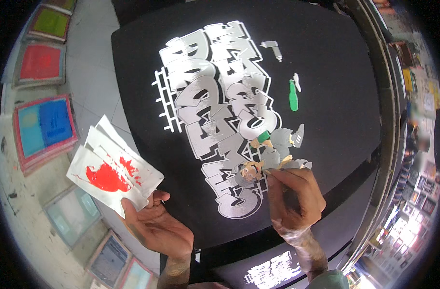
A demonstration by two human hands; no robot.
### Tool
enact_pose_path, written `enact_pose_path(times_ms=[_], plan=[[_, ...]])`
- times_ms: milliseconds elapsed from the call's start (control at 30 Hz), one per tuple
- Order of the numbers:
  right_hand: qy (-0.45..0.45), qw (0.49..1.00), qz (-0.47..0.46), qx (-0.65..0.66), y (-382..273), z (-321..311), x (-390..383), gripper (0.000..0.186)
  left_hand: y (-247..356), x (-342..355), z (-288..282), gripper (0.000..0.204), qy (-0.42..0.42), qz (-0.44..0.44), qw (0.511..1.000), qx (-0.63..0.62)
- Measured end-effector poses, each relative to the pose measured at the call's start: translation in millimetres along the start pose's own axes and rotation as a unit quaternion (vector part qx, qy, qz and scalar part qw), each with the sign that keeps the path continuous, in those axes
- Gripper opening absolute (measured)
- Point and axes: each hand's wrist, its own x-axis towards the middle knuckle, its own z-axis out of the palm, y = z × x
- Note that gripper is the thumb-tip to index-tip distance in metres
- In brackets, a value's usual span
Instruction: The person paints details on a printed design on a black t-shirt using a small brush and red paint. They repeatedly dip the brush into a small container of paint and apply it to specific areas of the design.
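My left hand (160, 226) grips several white paper sheets (143, 185) by their lower edge, thumb on top. Wet-looking red paint (106, 177) is smeared over the upper sheet. Fingers pinched together, my right hand (297, 200) rests over a printed cartoon figure (280, 144) in grey, skin tone and green, its fingertips beside the figure's face. Whatever is in that pinch is too small to make out. The figure lies on black fabric (326, 111), against large white-and-grey block lettering (196, 91). A printed green bottle (293, 96) and a small white printed shape (273, 47) lie farther off.
Along the left, framed screens hold colours: a red one (42, 61), a blue one (46, 127) and a pale one (75, 212). A dark rail (391, 96) runs down the right side. Another white print (273, 270) shows on black fabric at the near edge.
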Motion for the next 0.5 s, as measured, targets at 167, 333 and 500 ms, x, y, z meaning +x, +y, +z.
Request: enact_pose_path(times_ms=[167,333,500], plan=[[0.053,0.996,0.067,-0.035,-11,9,-11,0.027,-10,-9,-10,0.042,-0.026,0.054,0.998,0.015],[0.075,0.994,0.065,-0.052,-17,19,-16,0.03,-10,-6,-17,0.045,-0.014,0.015,0.999,0.04],[0.069,0.993,0.061,-0.075,-16,22,-17,0.031,-5,-10,-16,0.051,-0.008,0.023,0.996,0.084]])
